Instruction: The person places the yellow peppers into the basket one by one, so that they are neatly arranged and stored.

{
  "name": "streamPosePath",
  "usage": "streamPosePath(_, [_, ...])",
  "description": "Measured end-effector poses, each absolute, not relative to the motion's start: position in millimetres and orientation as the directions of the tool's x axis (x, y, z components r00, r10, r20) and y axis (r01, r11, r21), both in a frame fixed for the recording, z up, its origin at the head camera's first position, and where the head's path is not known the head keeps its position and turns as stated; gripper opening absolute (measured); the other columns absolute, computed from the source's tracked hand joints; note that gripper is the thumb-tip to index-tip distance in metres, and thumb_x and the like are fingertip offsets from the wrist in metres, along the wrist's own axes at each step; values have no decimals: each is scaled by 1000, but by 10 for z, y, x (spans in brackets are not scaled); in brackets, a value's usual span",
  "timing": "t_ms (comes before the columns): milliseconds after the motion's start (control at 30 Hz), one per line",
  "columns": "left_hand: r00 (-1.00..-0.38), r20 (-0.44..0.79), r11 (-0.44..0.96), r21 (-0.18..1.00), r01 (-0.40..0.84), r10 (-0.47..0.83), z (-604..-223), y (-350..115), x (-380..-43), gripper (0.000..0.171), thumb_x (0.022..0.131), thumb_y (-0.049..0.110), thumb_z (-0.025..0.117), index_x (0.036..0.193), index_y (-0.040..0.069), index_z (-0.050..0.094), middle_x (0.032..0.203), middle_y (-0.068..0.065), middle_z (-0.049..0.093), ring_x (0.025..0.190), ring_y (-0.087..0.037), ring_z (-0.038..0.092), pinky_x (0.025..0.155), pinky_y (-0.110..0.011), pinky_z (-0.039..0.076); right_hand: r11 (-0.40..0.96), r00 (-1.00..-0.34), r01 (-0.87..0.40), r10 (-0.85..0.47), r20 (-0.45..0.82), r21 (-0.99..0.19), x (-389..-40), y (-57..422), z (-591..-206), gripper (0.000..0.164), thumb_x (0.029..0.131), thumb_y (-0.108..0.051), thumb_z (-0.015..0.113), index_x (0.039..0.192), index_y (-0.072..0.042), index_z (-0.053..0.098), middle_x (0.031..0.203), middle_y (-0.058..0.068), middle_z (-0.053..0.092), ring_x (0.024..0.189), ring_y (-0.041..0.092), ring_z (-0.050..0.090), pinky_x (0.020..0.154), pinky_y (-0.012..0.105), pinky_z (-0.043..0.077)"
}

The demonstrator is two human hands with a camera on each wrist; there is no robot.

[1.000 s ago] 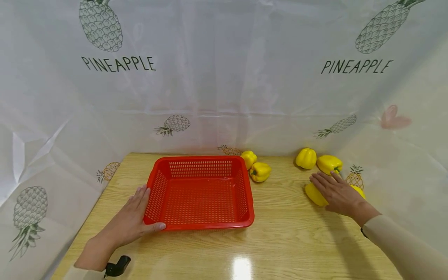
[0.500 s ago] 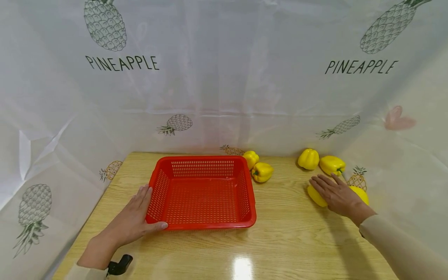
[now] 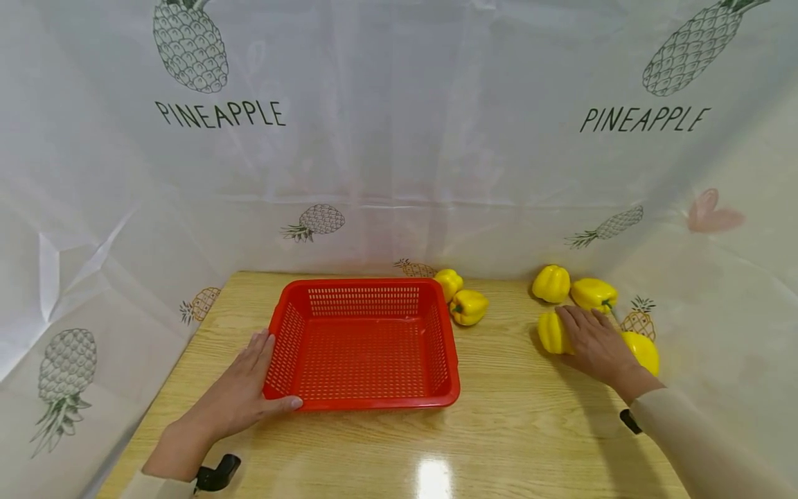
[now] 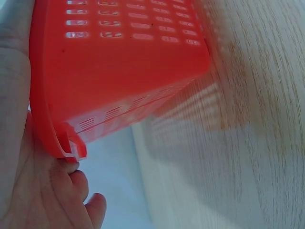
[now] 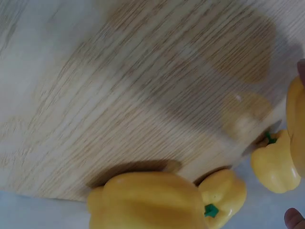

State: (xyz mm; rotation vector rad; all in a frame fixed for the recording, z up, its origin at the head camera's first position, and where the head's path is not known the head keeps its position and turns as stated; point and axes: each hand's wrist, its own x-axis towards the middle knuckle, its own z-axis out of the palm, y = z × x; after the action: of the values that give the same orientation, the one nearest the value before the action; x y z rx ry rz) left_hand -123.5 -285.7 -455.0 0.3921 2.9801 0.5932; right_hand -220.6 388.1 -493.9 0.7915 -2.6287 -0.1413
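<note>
A red plastic basket (image 3: 361, 353) with slotted walls sits on the wooden table. At its near left corner my left hand (image 3: 233, 388) holds the rim, thumb along the front edge and fingers along the left side. The left wrist view shows fingertips (image 4: 78, 186) bent at the rim. On the right, my right hand (image 3: 598, 343) grips a yellow bell pepper (image 3: 553, 333), its palm side hidden. In the right wrist view, this pepper's edge (image 5: 298, 129) shows between finger and thumb. Another yellow bell pepper (image 3: 642, 350) lies beside the right wrist.
Two yellow bell peppers, one upright (image 3: 551, 283) and one on its side (image 3: 594, 294), lie behind the right hand. Two more, a rear one (image 3: 449, 283) and a front one (image 3: 469, 307), lie by the basket's far right corner. A pineapple-print sheet (image 3: 399, 152) walls the table.
My right hand has closed on the bell pepper, which has turned and shifted slightly back and left. The left hand stays on the basket. The head view has shifted slightly.
</note>
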Motion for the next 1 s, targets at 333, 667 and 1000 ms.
streamPosePath(333, [-964, -28, 893, 385, 234, 265, -4546, -2840, -1229, 131, 84, 75, 72, 166, -8, 12, 174, -30, 11, 159, -53, 13, 123, -72, 23, 834, -727, -536, -536, 430, 132, -2269, 3602, -4912, 102, 82, -55, 87, 147, 8, 39, 133, 29, 53, 124, 46, 52, 104, 67, 46])
streamPosePath(667, [-962, -23, 893, 378, 243, 272, -4529, -2825, -1216, 132, 84, 77, 71, 165, -10, 14, 173, -31, 12, 159, -52, 13, 124, -70, 23, 822, -673, -551, -541, 505, 145, -2342, 3381, -4892, 103, 97, -83, 23, 141, 8, 43, 123, 30, 56, 113, 48, 57, 99, 65, 49])
streamPosePath(1000, [-951, -6, 897, 336, 288, 308, -4498, -2843, -1287, 129, 85, 76, 71, 164, -11, 16, 172, -32, 14, 159, -52, 16, 125, -70, 20, 809, -670, -576, -551, 498, 120, -2389, 3261, -4832, 96, 98, -75, 48, 144, 8, 41, 127, 31, 55, 116, 48, 55, 98, 65, 48])
